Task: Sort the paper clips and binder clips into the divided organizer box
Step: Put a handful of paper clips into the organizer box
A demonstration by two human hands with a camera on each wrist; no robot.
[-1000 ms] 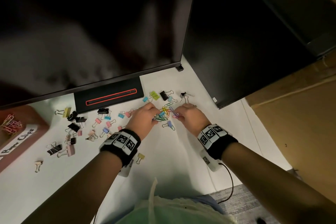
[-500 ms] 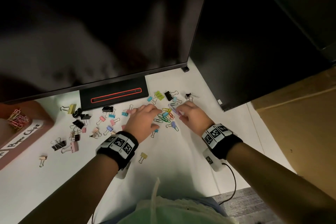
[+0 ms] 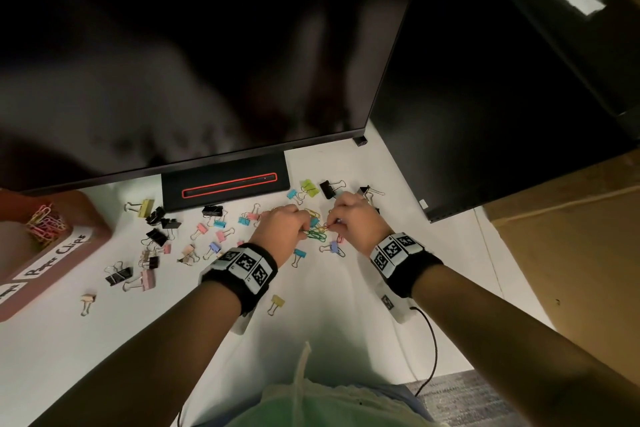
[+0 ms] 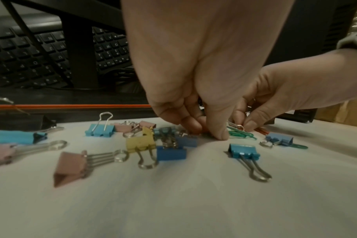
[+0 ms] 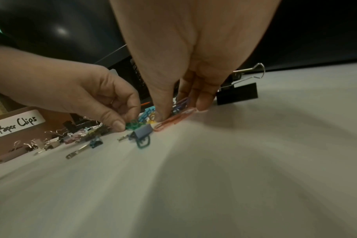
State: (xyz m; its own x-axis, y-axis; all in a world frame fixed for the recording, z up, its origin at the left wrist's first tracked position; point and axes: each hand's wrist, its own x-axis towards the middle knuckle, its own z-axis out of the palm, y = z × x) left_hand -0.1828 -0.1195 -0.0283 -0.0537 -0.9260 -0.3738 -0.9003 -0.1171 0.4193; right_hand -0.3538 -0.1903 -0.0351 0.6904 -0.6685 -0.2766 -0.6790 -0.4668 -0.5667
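Note:
Coloured paper clips lie heaped on the white desk between my two hands. My left hand pinches green paper clips against the desk with thumb and fingers. In the right wrist view my right hand pinches purple paper clips over an orange one lying flat. Several binder clips are scattered to the left and behind the hands. The brown organizer box at far left holds pink paper clips above a "Paper Clips" label.
A dark monitor overhangs the desk, its base just behind the clips. A black tower stands right, a cardboard box beyond it. A keyboard lies behind the base. A cable trails from my right wrist.
Both hands stayed at the paper clip heap. My left hand, flatter over the clips half a second ago, now curls onto the green ones; the fingertips of both hands have drawn closer.

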